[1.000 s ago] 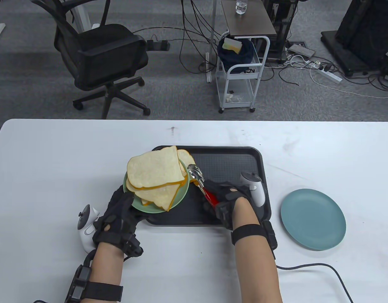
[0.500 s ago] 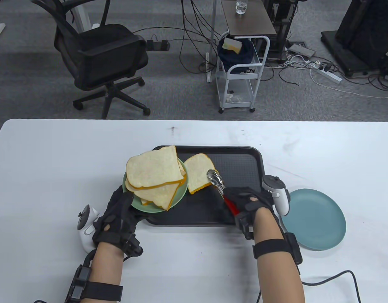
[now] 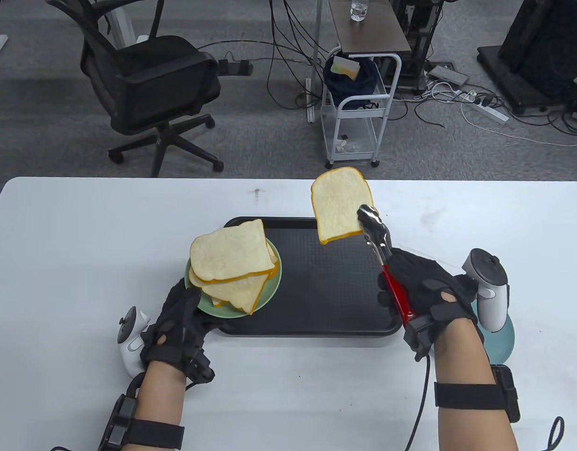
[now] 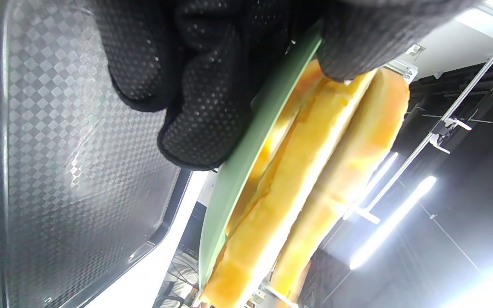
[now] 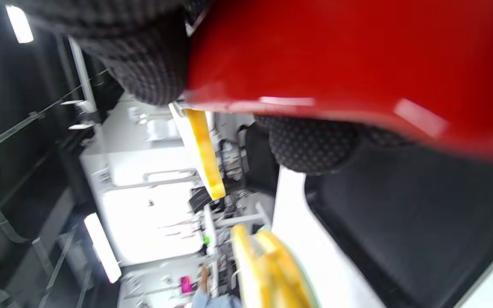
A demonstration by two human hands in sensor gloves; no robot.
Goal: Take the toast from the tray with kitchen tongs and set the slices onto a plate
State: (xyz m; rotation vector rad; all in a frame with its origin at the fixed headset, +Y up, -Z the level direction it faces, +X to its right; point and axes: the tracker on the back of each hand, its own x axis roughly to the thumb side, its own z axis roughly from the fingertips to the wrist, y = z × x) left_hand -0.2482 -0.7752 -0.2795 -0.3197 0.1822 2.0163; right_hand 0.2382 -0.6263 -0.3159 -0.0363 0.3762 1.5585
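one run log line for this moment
left hand: holds green plate of toast | right hand: grips tongs | tongs: pinch toast slice, lifted above tray | blue plate: mostly hidden

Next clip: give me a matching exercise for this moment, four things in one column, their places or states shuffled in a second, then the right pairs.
Things:
1. lifted toast slice
2. green plate
3. blue plate
4. kitchen tongs

States:
A. gripped at its edge by the left hand, stacked with toast
B. mostly hidden behind the right hand
C. pinched in the air above the black tray
D. held by red handles in the right hand

Pairs: 1-C, 2-A, 3-B, 4-D
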